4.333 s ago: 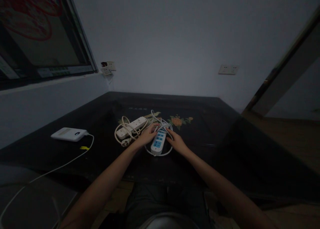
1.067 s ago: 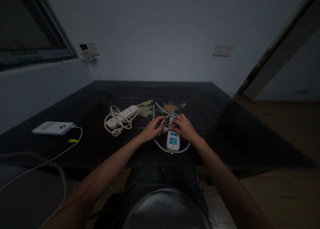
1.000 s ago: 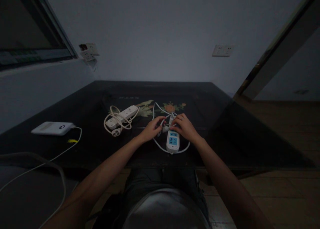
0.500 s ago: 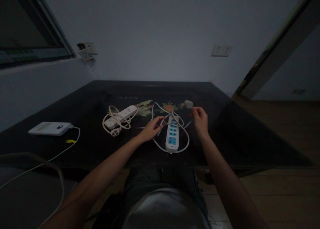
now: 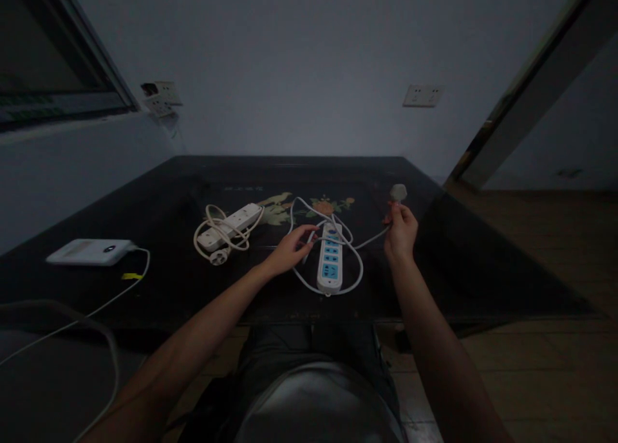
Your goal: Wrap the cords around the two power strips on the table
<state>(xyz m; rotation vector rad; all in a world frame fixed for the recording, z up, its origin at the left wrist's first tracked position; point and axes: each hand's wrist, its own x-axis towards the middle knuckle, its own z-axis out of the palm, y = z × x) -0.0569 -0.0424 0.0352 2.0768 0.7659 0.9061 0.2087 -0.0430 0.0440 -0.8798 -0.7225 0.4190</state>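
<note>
A white power strip with blue socket faces lies lengthwise on the dark table, its pale cord looped around it. At the strip's left side, my left hand is closed on part of that cord, between thumb and fingers. My right hand, off to the right, pinches the cord just below the plug, which points upward above the fingers. From there the cord runs back across the strip. A second white power strip rests to the left, wrapped in its own cord with its plug toward me.
On the table's left side lies a white power bank with a cable trailing off the near edge. A yellow tag sits beside that cable. Wall sockets are mounted at the back right, others at the back left.
My right hand has moved right with the plug, which now stands higher. The cord between the strip and that hand is drawn out farther. My left hand has stayed nearly in place.
</note>
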